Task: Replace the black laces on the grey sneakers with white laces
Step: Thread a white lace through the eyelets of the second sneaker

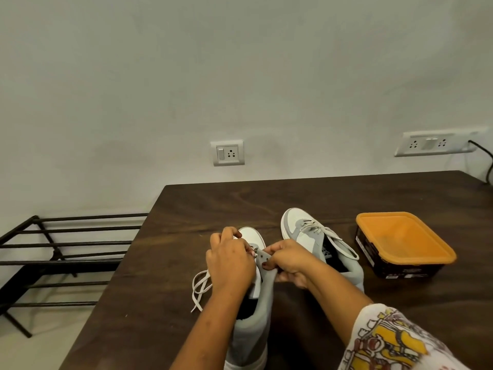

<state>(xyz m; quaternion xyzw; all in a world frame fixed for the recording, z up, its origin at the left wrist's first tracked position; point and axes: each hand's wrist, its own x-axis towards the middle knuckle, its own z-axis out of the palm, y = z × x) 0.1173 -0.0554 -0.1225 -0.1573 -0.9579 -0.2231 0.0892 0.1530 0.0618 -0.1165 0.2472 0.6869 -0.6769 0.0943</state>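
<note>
My left hand (230, 259) pinches the white lace (200, 285) at the near grey sneaker (253, 327); my right hand (289, 260) pinches its eyelet flap (264, 259).

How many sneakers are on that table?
2. The near sneaker stands at the table's front edge, gripped by the left hand and right hand, a loose white lace beside it. The far sneaker sits back right, laced white, next to the orange-lidded box. None appears hidden.
</note>
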